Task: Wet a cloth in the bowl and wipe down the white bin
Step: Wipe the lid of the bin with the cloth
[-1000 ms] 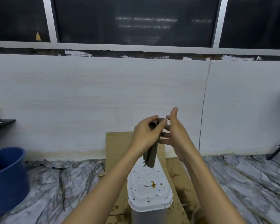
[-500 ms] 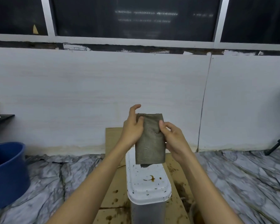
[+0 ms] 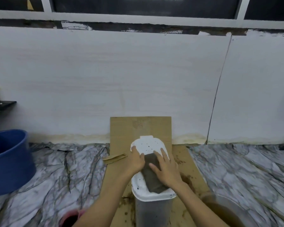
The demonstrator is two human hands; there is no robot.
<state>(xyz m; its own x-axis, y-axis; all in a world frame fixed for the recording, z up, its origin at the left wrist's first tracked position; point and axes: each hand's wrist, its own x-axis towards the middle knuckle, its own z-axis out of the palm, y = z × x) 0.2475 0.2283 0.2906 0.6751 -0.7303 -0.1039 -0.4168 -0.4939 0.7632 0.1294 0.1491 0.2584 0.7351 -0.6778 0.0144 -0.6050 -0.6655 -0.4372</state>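
The white bin [image 3: 147, 145] stands on cardboard in the lower middle, its speckled lid facing up. A dark grey cloth [image 3: 152, 179] lies flat on the near half of the lid. My right hand [image 3: 166, 169] presses down on the cloth with fingers spread. My left hand [image 3: 136, 161] rests on the lid's left edge, its thumb touching the cloth's side. The bowl [image 3: 229, 199], holding brownish water, sits at the bottom right beside the bin, partly behind my right forearm.
A blue bucket [image 3: 10, 161] stands at the left. Stained cardboard [image 3: 121, 131] leans against the white wall and runs under the bin. Something pink [image 3: 70, 217] shows at the bottom edge. Crumpled marble-print sheeting [image 3: 244, 169] covers the floor.
Both hands have come down from chest height, where they held the cloth unfolded, and laid it flat on the bin lid. The view has tilted downward.
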